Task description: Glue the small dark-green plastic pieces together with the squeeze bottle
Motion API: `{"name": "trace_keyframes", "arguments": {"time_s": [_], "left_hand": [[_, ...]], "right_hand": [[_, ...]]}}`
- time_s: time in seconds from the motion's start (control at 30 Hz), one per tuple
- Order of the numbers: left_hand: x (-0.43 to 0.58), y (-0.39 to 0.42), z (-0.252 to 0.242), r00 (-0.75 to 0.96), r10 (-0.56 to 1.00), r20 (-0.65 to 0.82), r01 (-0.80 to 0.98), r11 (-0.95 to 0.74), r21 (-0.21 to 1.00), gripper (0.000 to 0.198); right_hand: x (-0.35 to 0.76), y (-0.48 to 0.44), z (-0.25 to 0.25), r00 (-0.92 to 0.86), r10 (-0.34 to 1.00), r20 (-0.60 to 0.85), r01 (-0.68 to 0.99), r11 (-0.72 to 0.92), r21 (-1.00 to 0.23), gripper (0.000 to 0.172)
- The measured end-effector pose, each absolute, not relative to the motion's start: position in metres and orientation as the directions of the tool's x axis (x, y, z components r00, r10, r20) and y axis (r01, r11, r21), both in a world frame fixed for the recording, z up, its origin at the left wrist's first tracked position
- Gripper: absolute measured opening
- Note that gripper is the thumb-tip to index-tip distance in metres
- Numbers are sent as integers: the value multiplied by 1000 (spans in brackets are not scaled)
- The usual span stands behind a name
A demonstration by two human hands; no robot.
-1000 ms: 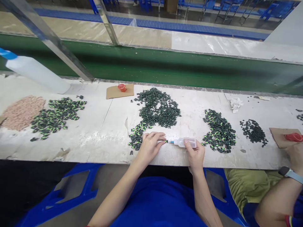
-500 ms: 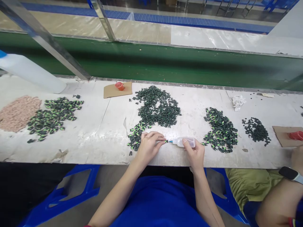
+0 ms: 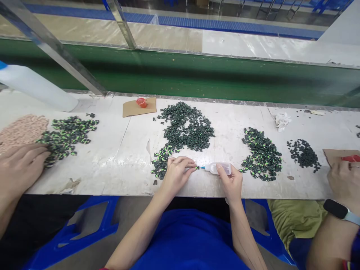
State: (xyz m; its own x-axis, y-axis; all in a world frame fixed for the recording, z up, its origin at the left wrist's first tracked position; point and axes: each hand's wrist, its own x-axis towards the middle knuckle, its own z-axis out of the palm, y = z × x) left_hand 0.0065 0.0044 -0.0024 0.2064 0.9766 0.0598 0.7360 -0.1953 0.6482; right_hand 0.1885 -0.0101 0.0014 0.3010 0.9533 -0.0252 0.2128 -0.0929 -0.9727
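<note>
Blue-tipped and clasped in the right hand (image 3: pixel 233 180), the dropper bottle (image 3: pixel 211 168) might, if oversqueezed, flood the dark piece (image 3: pixel 198 168) the left hand (image 3: pixel 180 171) pinches.

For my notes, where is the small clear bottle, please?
In the head view, right of centre: the right hand holds the clear bottle, its blue tip facing the left hand.
</note>
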Motion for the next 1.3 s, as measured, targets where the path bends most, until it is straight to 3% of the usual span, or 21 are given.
{"name": "trace_keyframes", "arguments": {"time_s": [0.93, 1.13, 1.3], "left_hand": [[9, 1, -4, 183, 980, 79, 746, -191, 638, 7], [2, 0, 3, 232, 967, 105, 720, -243, 649, 15], [-19, 2, 8, 63, 975, 212, 778, -181, 602, 15]], "right_hand": [[190, -12, -3, 296, 955, 0, 216, -67, -974, 26], [195, -13, -11, 506, 860, 58, 72, 24, -997, 28], [191, -4, -6, 533, 839, 113, 49, 103, -994, 43]]}}
